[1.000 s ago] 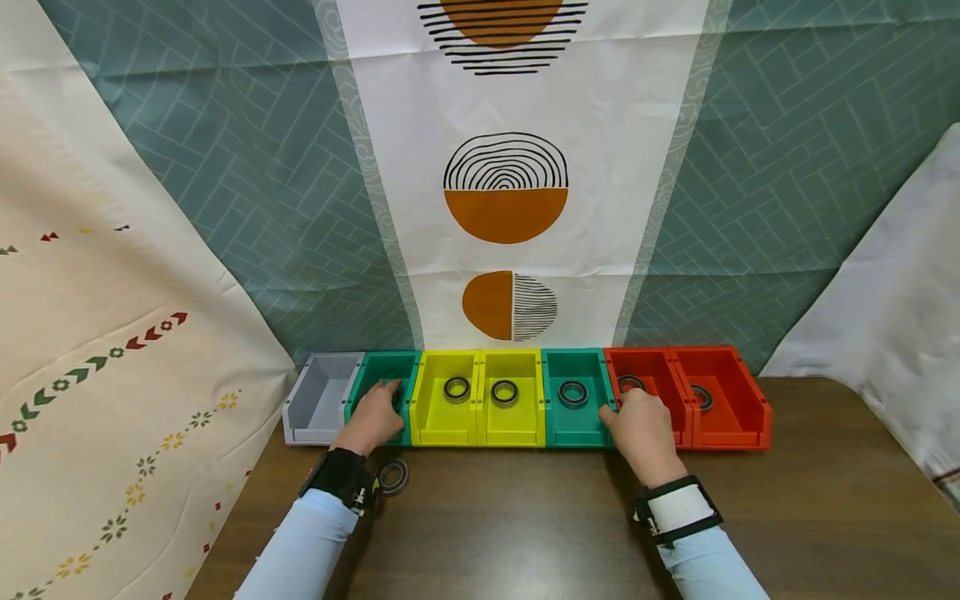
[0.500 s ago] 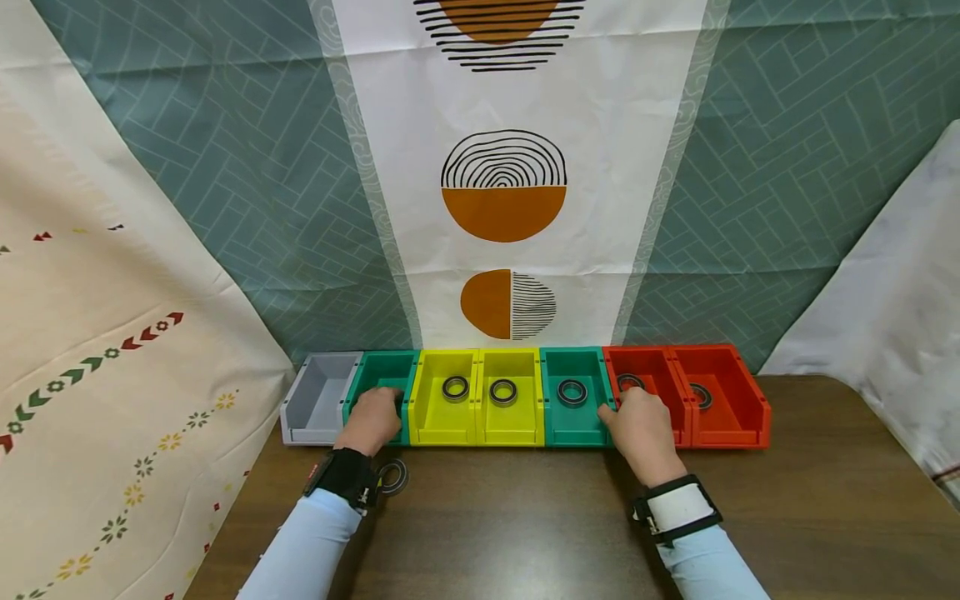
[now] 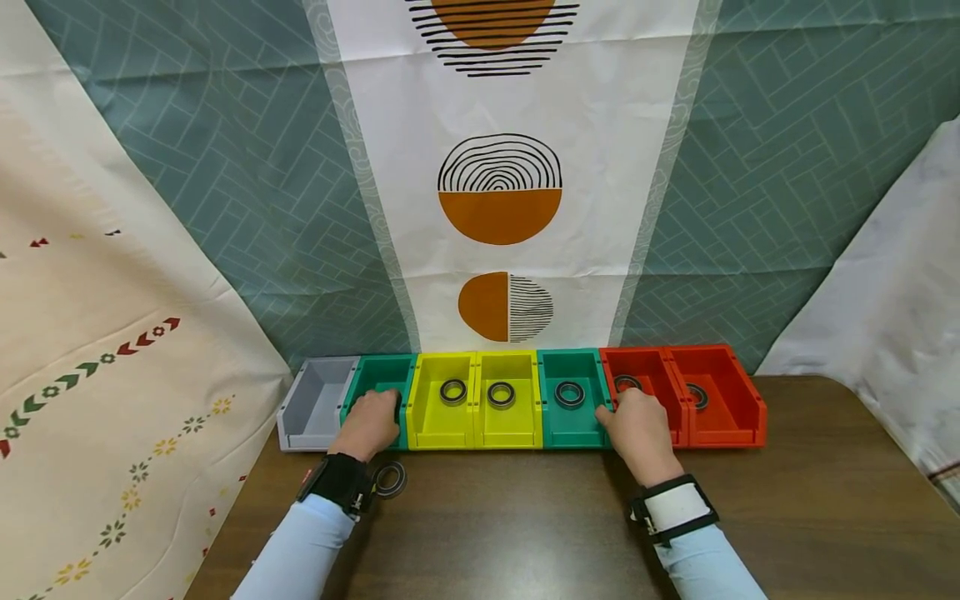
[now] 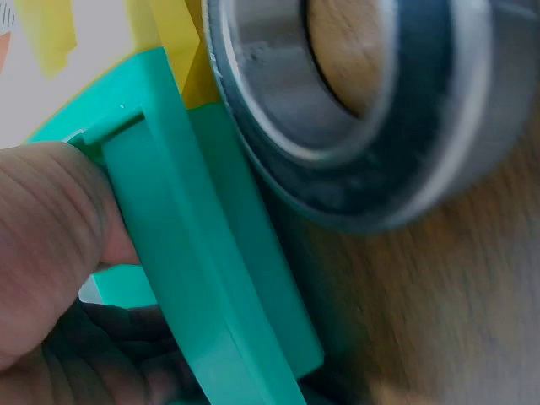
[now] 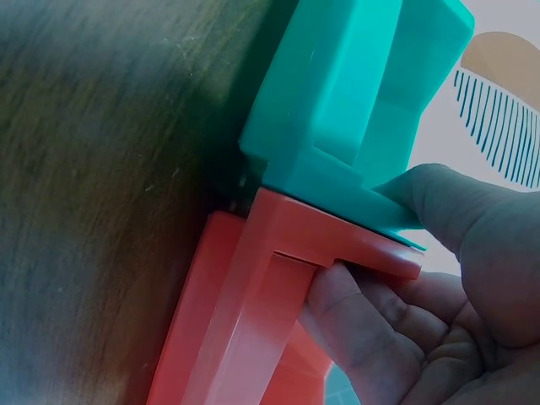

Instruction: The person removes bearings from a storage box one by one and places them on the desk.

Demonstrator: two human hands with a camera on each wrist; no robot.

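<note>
My left hand (image 3: pixel 371 425) reaches over the front of the left green storage bin (image 3: pixel 390 372). In the left wrist view, its thumb (image 4: pixel 51 228) lies at the bin's side wall; the other fingers are deep in shadow, so what they hold is hidden. A ball bearing (image 3: pixel 390 480) lies on the table beside that wrist and looms large in the left wrist view. My right hand (image 3: pixel 639 433) pinches the adjoining walls of the right green bin (image 5: pixel 337 169) and a red bin (image 5: pixel 245 321), thumb on the green side, fingers on the red.
A grey bin (image 3: pixel 318 400) ends the row at left. Two yellow bins (image 3: pixel 510 433) each hold a bearing, as do the right green bin and both red bins (image 3: pixel 723 429). The wooden table (image 3: pixel 510 525) extends in front; a patterned cloth (image 3: pixel 600 208) hangs behind.
My left hand's raised finger has gone down into the left green bin, and the hand sits lower there. The right hand keeps its grip. The head view has shifted slightly.
</note>
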